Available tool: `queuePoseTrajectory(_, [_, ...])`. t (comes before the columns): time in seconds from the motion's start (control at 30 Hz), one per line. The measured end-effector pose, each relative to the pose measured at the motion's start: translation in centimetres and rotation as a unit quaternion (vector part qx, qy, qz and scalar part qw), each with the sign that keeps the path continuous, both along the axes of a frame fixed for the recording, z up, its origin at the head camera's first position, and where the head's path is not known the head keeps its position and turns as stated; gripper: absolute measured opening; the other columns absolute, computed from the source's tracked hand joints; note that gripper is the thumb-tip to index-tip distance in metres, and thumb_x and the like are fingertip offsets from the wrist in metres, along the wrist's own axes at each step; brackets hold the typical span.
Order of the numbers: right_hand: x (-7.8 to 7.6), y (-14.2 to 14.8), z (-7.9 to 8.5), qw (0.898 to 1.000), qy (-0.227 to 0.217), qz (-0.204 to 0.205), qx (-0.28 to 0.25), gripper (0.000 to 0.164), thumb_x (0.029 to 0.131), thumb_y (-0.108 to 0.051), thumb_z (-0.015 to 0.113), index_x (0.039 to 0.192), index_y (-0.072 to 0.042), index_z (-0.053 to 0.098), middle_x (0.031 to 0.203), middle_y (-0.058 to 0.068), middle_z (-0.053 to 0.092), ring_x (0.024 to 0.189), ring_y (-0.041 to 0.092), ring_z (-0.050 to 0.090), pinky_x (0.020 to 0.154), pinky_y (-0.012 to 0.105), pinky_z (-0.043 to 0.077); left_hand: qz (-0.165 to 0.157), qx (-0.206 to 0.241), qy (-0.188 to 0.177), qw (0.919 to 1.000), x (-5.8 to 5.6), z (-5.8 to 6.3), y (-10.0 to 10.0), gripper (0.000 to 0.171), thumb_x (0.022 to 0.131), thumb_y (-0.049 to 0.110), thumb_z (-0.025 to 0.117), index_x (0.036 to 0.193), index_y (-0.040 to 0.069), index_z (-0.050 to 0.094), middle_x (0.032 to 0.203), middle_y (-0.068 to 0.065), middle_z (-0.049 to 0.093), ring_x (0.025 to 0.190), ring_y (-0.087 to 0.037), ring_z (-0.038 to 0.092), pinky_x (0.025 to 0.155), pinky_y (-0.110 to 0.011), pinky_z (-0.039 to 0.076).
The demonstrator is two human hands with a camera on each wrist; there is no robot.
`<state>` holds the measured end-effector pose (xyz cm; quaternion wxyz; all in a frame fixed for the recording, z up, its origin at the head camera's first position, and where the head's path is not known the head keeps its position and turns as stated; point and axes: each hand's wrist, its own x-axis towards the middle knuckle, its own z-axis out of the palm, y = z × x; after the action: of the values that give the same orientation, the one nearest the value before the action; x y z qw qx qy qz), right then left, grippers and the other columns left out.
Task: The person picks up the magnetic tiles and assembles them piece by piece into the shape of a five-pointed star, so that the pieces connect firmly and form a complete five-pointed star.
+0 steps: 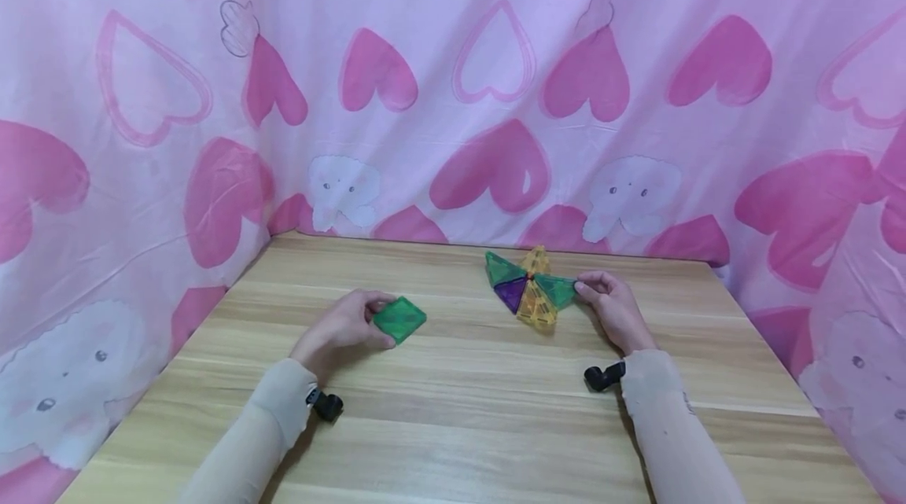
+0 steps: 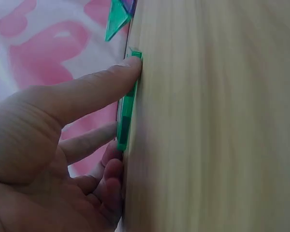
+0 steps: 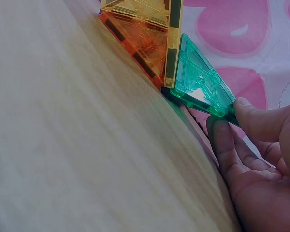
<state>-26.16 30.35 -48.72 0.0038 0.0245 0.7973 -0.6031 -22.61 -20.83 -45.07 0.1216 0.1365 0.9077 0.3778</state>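
Observation:
My left hand pinches a flat green square tile by its edges, thumb at the near side and fingers at the far side. Seen edge-on in the left wrist view, the green tile lies close along the tabletop. To the right stands a built shape of see-through triangular tiles: yellow tiles, a purple tile and green tiles on both sides. My right hand holds the outer corner of the right-hand green triangle between thumb and fingers. An orange tile shows beside it in the right wrist view.
Both hands work over a light wooden table. A pink and white heart-patterned cloth hangs along its back and sides. Small black cameras are strapped at both wrists over beige sleeves.

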Motion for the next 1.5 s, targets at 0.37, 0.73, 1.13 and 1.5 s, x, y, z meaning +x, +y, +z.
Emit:
queuePoseTrajectory(0.37, [0.1,-0.3,-0.3,0.999,0.009,-0.007,-0.048,0.046,0.116,-0.031,0.062,0.138,0.010,0.061,0.134,0.010,0.067,0.105,0.009,0.067,0.095,0.019,0.058,-0.009,0.021,-0.012,0.9997,-1.9,-0.5,3.5,0.082,0.080,0.011,0.101,0.154,0.015,0.067,0.128,-0.009,0.065,0.111,-0.026,0.056,0.096,-0.039,0.049])
queuePoseTrajectory(0.73, [0.4,-0.4,0.2,0.999,0.028,-0.023,-0.005,0.041,0.113,-0.034,0.069,0.125,0.005,0.071,0.130,0.011,0.071,0.102,0.010,0.067,0.091,0.019,0.057,-0.011,0.029,-0.016,0.9994,-2.2,-0.5,3.5,0.074,0.086,0.011,0.097,0.154,0.014,0.068,0.126,-0.007,0.066,0.113,-0.027,0.055,0.096,-0.040,0.047])
queuePoseTrajectory(1.13, [0.1,-0.8,2.0,0.996,0.071,-0.038,-0.030,0.046,0.112,-0.037,0.071,0.145,-0.006,0.065,0.132,0.003,0.069,0.116,0.017,0.063,0.098,0.026,0.053,0.012,0.046,-0.029,0.9984,-2.4,-0.7,3.5,0.070,0.085,0.006,0.097,0.150,0.013,0.071,0.123,-0.008,0.067,0.110,-0.026,0.056,0.094,-0.038,0.047])
queuePoseTrajectory(1.5, [1.2,-6.7,8.4,0.979,0.171,0.081,-0.079,0.063,0.110,-0.028,0.074,0.164,-0.006,0.051,0.160,0.012,0.060,0.143,0.020,0.058,0.113,0.018,0.050,0.009,0.059,-0.027,0.9979,-2.4,-0.7,3.3,0.068,0.083,0.003,0.097,0.146,0.008,0.072,0.120,-0.009,0.068,0.105,-0.026,0.056,0.088,-0.035,0.046])
